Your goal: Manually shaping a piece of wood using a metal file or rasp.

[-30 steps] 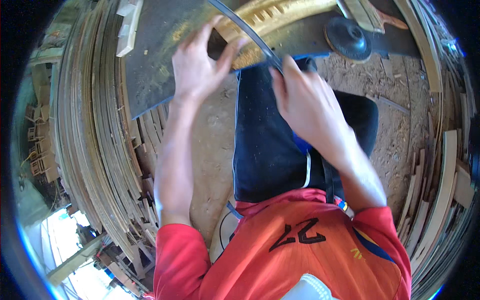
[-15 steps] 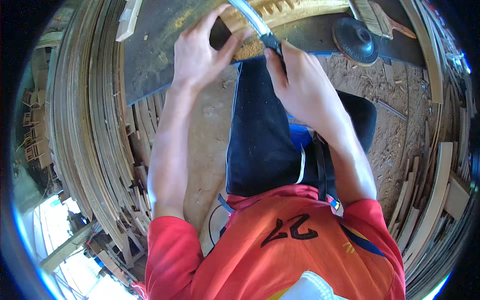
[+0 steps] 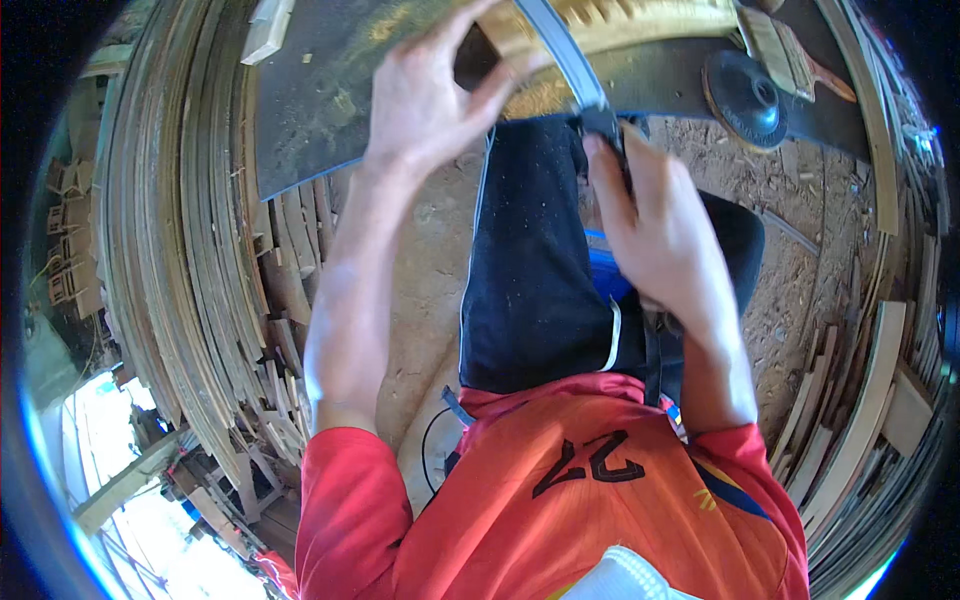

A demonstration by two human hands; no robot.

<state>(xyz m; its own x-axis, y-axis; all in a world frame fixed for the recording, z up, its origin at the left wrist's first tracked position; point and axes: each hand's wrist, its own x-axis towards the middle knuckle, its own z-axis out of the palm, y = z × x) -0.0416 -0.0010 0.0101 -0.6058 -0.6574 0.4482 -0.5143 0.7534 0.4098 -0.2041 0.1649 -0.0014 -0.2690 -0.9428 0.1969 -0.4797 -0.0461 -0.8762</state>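
Note:
My right hand (image 3: 665,205) is wrapped round the black handle of a tool with a long, flat silver blade (image 3: 565,50). The blade crosses over a pale wooden piece (image 3: 670,27) and runs out of the top of the picture. A row of notches shows along that piece. At the wood's left end is my left hand (image 3: 425,105), its thumb against the near side and its fingers toward the far side. The fingertips are partly cut off by the picture's top edge. Sawdust lies under the wood near my thumb.
The dark, dusty worktop (image 3: 330,110) has a blue edge. To the right lie a round black disc (image 3: 747,98) and a flat brush (image 3: 780,55). A pale block (image 3: 267,30) sits at the upper left. Long boards (image 3: 165,230) are stacked at the left, more timber (image 3: 860,420) at the right.
My right hand has drawn the tool back toward my body. My left hand keeps its place at the wood's end. The whole view has shifted a little.

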